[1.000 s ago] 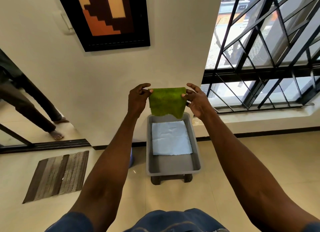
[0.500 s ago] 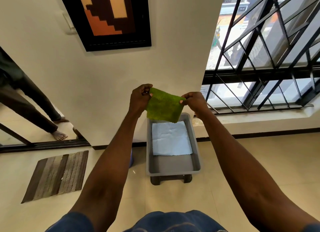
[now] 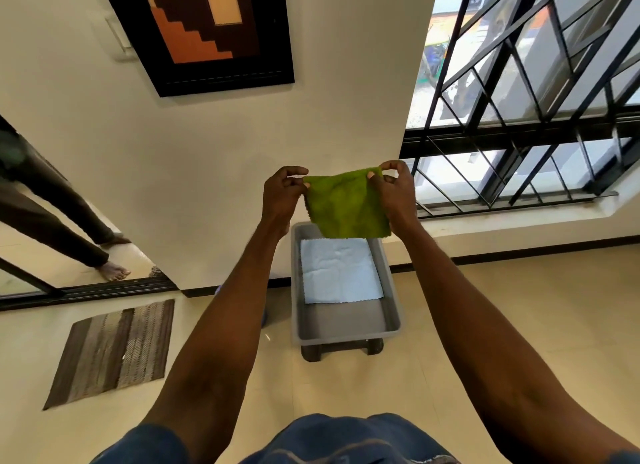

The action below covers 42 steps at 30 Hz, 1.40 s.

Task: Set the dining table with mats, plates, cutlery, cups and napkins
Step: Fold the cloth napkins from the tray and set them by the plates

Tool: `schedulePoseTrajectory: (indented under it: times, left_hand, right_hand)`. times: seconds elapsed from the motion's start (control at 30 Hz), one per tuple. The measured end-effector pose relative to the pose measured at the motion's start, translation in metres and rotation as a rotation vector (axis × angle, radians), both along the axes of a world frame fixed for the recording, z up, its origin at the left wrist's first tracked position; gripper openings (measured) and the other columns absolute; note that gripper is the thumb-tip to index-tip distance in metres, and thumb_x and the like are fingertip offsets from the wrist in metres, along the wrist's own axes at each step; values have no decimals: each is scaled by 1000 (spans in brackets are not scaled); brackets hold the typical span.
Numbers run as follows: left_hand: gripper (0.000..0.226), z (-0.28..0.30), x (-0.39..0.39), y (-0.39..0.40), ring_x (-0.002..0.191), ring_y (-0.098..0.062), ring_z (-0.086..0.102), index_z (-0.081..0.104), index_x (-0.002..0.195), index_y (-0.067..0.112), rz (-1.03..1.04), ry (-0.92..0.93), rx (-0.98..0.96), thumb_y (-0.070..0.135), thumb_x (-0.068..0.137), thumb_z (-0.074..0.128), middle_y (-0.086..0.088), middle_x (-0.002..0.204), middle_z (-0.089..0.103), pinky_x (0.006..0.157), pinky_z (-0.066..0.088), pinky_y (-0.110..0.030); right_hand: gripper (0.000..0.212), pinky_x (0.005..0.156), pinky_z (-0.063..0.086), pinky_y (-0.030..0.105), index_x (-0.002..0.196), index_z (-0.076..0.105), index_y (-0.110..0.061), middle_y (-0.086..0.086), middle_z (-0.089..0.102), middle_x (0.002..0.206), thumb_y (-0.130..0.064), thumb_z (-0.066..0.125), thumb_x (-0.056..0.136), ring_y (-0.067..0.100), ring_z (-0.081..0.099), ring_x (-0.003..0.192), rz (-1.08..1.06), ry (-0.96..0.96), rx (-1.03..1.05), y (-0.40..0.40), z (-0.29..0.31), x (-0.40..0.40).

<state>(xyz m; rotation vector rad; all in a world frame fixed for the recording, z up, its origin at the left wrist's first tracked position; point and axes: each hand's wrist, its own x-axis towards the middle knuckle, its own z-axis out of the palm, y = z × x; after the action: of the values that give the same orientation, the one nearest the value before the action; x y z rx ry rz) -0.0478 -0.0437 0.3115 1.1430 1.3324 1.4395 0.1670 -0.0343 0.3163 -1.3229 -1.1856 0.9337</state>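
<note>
We held the green napkin (image 3: 348, 207) up in the air above the far end of the grey tub (image 3: 393, 311), the left hand (image 3: 282, 195) pinching its upper left corner and the right hand (image 3: 394, 193) pinching its upper right corner, fingers curled onto the cloth. It hung limp and creased between the two grips, so we judged it light, soft and unbreakable, best taken by its corners. A pale blue cloth (image 3: 341, 271) lay flat inside the tub, below it.

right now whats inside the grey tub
A pale blue cloth lies flat in the grey tub. The held green cloth hides the tub's far end.
</note>
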Motion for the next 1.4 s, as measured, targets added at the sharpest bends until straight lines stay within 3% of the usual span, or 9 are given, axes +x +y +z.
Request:
schedulePoseTrajectory:
  times: [0.2,0.37,0.5,0.63,0.8,0.93,1.13,1.27,1.4]
  left_hand:
    - [16,-10,26,-8,88,-25,64,70,102,19,-149,-494,-136,9,91,64,-5,100,70,79,53,-36]
    - [33,-20,40,-11,81,-23,65,65,116,14,-164,-442,-234,6,84,73,-8,91,72,78,55,-34]
    - [43,-23,48,-14,82,-17,64,64,123,13,-223,-150,-263,5,82,75,-12,93,67,80,54,-31]
    - [32,-13,53,-8,64,0,56,69,114,9,-167,-19,-169,2,83,72,0,75,58,62,47,-12]
    - [26,0,53,4,79,-8,56,74,103,14,-149,63,-170,2,81,68,6,78,63,74,47,-19]
    - [24,0,48,6,83,-26,55,72,96,14,-256,-94,-299,-3,83,61,-9,84,63,76,51,-33]
    - [22,-9,38,6,73,-19,62,70,98,12,-266,-35,-274,-5,87,60,-8,83,66,65,52,-24]
    - [23,-8,39,3,75,-5,60,71,105,4,-184,115,-192,-5,86,61,0,89,68,60,45,-10]
    - [17,-9,40,6,89,-15,66,75,91,13,-128,43,-138,0,83,67,-3,90,72,82,55,-24]
  right_hand:
    - [29,69,48,38,82,50,-19,8,60,89,-35,74,81,21,58,82,-80,187,-178,-3,-8,24]
    - [43,77,59,47,117,63,0,17,70,109,-18,78,80,34,69,97,4,475,-467,-19,-20,41]
    - [31,87,55,50,114,61,-2,16,66,112,-10,71,85,34,65,101,11,524,-515,-30,-25,45]
    - [26,78,51,41,106,57,-8,14,62,118,1,66,84,31,58,108,47,441,-441,-32,-29,50]
    - [26,73,49,33,108,62,-10,7,65,104,3,63,85,23,60,100,79,361,-438,-33,-36,51]
    - [18,74,45,32,98,63,-19,3,62,97,-7,67,86,16,53,89,23,185,-473,-32,-39,49]
    - [18,68,43,25,108,70,-12,2,66,90,-16,64,92,11,57,78,-25,-62,-311,-32,-45,45]
    - [18,71,47,25,100,74,-12,1,70,85,-7,62,87,14,63,81,-66,-26,-200,-33,-40,41]
    - [20,74,53,26,101,74,-14,3,72,86,-10,59,90,16,66,87,-104,-48,-119,-33,-36,36]
